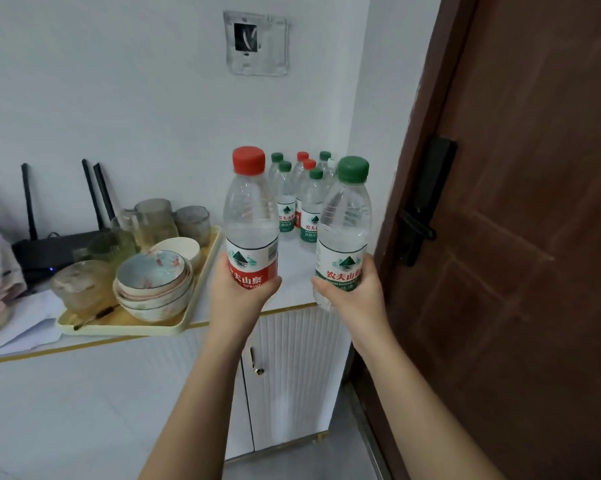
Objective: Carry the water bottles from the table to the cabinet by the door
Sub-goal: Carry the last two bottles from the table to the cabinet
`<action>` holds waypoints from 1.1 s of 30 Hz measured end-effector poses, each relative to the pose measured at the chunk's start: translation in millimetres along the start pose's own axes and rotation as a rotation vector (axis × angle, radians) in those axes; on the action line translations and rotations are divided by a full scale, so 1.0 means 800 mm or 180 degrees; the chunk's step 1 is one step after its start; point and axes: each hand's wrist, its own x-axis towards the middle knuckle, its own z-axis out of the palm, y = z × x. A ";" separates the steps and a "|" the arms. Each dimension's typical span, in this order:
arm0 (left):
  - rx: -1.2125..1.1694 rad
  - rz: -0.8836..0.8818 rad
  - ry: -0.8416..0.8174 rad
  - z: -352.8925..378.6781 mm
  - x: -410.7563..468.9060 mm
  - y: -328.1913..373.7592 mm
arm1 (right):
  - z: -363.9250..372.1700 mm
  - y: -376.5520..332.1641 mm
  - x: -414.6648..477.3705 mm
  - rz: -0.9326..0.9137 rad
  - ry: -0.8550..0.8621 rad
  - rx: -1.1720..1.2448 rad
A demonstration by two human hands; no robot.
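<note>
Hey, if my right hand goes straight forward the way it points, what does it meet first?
Probably the standing bottles at the back of the cabinet; the green-capped bottle in your right hand would touch them first. Depth is hard to judge.

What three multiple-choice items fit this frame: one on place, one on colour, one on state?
1. Where are the standing bottles?
A) on the tray
B) on the cabinet top, in the corner by the door
C) on the floor

2. What colour is the cap of the left bottle, gripped by the left hand?
A) green
B) white
C) red

3. What is the right hand doing?
A) gripping a green-capped bottle
B) hanging empty
C) pulling the door handle

Key:
1 B: they cluster on the white top beside the door.
2 C: its cap and label are red.
3 A: the fingers curl round the bottle's lower body.
</note>
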 end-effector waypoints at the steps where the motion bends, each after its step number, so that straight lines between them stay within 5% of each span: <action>1: 0.0065 -0.0032 -0.0004 0.005 0.012 -0.011 | 0.006 0.009 0.014 0.0050 0.0006 -0.0010; 26: 0.0639 -0.0671 0.0250 0.099 0.189 -0.187 | 0.070 0.190 0.232 0.0439 -0.0705 -0.0450; 33: 0.1700 -0.0514 -0.0093 0.082 0.213 -0.195 | 0.064 0.187 0.250 0.0185 -0.1016 -0.1581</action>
